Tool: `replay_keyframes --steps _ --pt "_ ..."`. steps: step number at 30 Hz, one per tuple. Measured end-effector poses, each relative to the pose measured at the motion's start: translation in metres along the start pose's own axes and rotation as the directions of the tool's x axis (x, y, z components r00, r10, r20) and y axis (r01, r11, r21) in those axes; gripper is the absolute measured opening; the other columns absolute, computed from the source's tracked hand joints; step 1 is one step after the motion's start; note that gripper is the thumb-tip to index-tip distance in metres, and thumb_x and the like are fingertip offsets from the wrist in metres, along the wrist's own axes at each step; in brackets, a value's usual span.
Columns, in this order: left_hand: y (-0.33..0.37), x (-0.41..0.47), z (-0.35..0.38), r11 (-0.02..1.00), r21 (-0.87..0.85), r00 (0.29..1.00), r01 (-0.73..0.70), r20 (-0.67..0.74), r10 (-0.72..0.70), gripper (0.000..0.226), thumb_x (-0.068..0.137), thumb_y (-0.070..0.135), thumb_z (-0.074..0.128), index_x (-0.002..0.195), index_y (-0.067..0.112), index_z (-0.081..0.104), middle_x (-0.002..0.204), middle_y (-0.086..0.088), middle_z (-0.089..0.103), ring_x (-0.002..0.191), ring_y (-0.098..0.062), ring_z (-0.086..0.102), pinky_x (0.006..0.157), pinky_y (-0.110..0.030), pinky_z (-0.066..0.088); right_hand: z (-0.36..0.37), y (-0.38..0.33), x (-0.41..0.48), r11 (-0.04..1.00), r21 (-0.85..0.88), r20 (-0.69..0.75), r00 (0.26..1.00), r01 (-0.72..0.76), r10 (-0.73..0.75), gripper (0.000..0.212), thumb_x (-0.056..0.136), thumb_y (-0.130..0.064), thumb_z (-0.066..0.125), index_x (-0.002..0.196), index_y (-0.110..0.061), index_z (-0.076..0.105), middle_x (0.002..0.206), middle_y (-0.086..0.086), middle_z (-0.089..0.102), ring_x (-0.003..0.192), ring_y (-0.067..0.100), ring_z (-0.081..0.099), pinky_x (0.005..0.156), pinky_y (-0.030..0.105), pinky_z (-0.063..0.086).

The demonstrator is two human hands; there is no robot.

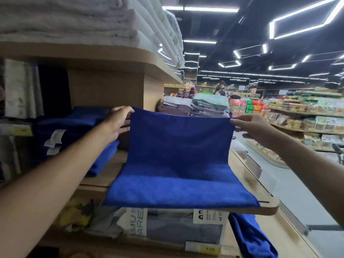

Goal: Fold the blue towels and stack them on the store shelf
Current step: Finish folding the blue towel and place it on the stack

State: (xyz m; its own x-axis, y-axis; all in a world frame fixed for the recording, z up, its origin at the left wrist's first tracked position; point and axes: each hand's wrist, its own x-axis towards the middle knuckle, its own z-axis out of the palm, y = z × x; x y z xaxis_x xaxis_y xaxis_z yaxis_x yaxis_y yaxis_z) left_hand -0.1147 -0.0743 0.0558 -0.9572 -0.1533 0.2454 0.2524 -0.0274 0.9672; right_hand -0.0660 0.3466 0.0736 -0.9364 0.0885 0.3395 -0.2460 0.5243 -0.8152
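Head view: the blue towel (pixel 178 155) at frame centre looks like soft, light, limp plush microfibre. Its lower half lies flat on the wooden shelf (pixel 268 203) and its upper half is lifted. The left hand (pixel 117 121) pinches the top-left corner and the right hand (pixel 253 127) pinches the top-right, which are probably the best places to hold it. Folded blue towels (pixel 74 123) are stacked at middle left.

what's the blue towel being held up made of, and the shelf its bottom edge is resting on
Blue towel: probably microfibre or short-pile terry; its surface is matte and fuzzy, and it drapes softly. Shelf: seemingly wood-look laminate board, with pale grain and a smooth rounded edge.
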Motion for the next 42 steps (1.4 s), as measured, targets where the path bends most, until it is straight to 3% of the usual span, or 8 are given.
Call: replay_keyframes --steps 6,10,16,22,26,30,39,42 --pt "0.005 -0.07 -0.028 0.981 0.067 0.98 -0.184 0.087 0.178 0.022 0.096 0.009 0.053 0.083 0.023 0.064 0.078 0.005 0.07 0.079 -0.01 0.065 0.088 -0.033 0.048 -0.021 0.001 -0.066 0.971 -0.122 0.046 0.978 0.208 -0.204 0.01 0.091 -0.019 0.073 0.093 -0.029 0.077 0.087 -0.01 0.077 0.078 -0.001 0.069 0.066 0.015 0.05" --pt "-0.013 -0.128 -0.05 0.932 0.201 0.932 -0.302 0.266 0.245 0.011 0.083 0.011 0.061 0.086 0.015 0.07 0.1 -0.01 0.075 0.096 -0.015 0.065 0.095 -0.03 0.049 -0.028 0.012 -0.118 0.905 -0.268 0.216 0.937 0.329 -0.276 0.012 0.081 -0.027 0.078 0.092 -0.033 0.079 0.101 -0.015 0.075 0.094 0.007 0.069 0.075 0.036 0.056" --pt "-0.048 -0.172 -0.084 0.823 0.457 0.872 -0.337 0.482 0.09 0.019 0.082 0.027 0.061 0.09 0.025 0.079 0.116 0.014 0.072 0.116 -0.003 0.064 0.101 -0.034 0.047 -0.022 0.017 -0.173 0.758 -0.474 0.557 0.819 0.448 -0.136 0.005 0.088 -0.045 0.072 0.092 -0.042 0.076 0.109 -0.02 0.069 0.106 0.006 0.065 0.091 0.028 0.05" --pt "-0.033 -0.153 -0.019 0.666 0.562 0.862 -0.492 0.42 0.283 0.028 0.091 0.027 0.052 0.103 0.037 0.076 0.111 0.017 0.074 0.106 0.001 0.065 0.096 -0.019 0.045 0.06 -0.027 -0.144 0.825 -0.384 0.352 0.892 0.415 -0.285 0.03 0.092 -0.054 0.057 0.103 -0.033 0.077 0.101 -0.018 0.074 0.088 0.007 0.069 0.081 0.03 0.053" --pt "-0.056 -0.132 0.048 0.421 0.793 0.884 -0.441 0.464 0.054 0.041 0.102 0.028 0.048 0.141 0.016 0.054 0.145 -0.007 0.056 0.131 -0.02 0.053 0.11 -0.032 0.039 0.159 -0.038 -0.109 0.83 -0.427 0.427 0.889 0.359 -0.165 0.04 0.105 -0.029 0.049 0.139 -0.01 0.057 0.142 0.011 0.058 0.123 0.028 0.057 0.095 0.027 0.04" --pt "-0.08 -0.126 0.051 0.208 0.894 0.896 -0.398 0.427 -0.124 0.06 0.104 0.051 0.029 0.155 0.019 0.032 0.166 0.001 0.024 0.152 -0.015 0.021 0.124 -0.044 0.017 0.179 -0.008 -0.104 0.71 -0.635 0.426 0.904 0.305 -0.007 0.067 0.101 -0.063 0.032 0.146 -0.015 0.045 0.16 0.002 0.037 0.148 0.021 0.03 0.115 0.041 0.028" --pt "-0.082 -0.13 0.037 0.139 0.921 0.902 -0.364 0.386 -0.195 0.075 0.099 0.067 0.018 0.162 0.027 0.009 0.169 0.01 0.001 0.154 -0.006 0.0 0.125 -0.043 0.001 0.086 0.039 -0.126 0.658 -0.749 0.27 0.943 0.078 0.196 0.092 0.094 -0.078 0.026 0.16 -0.015 0.022 0.169 0.0 0.015 0.155 0.017 0.012 0.122 0.035 0.013" --pt "-0.08 -0.132 0.037 0.132 0.922 0.901 -0.365 0.385 -0.199 0.074 0.099 0.065 0.02 0.162 0.026 0.01 0.169 0.01 0.002 0.154 -0.007 0.0 0.125 -0.043 0.002 0.075 0.048 -0.133 0.647 -0.762 0.161 0.961 -0.023 0.223 0.093 0.089 -0.082 0.028 0.148 -0.012 0.039 0.155 0.01 0.04 0.142 0.027 0.034 0.115 0.04 0.03"
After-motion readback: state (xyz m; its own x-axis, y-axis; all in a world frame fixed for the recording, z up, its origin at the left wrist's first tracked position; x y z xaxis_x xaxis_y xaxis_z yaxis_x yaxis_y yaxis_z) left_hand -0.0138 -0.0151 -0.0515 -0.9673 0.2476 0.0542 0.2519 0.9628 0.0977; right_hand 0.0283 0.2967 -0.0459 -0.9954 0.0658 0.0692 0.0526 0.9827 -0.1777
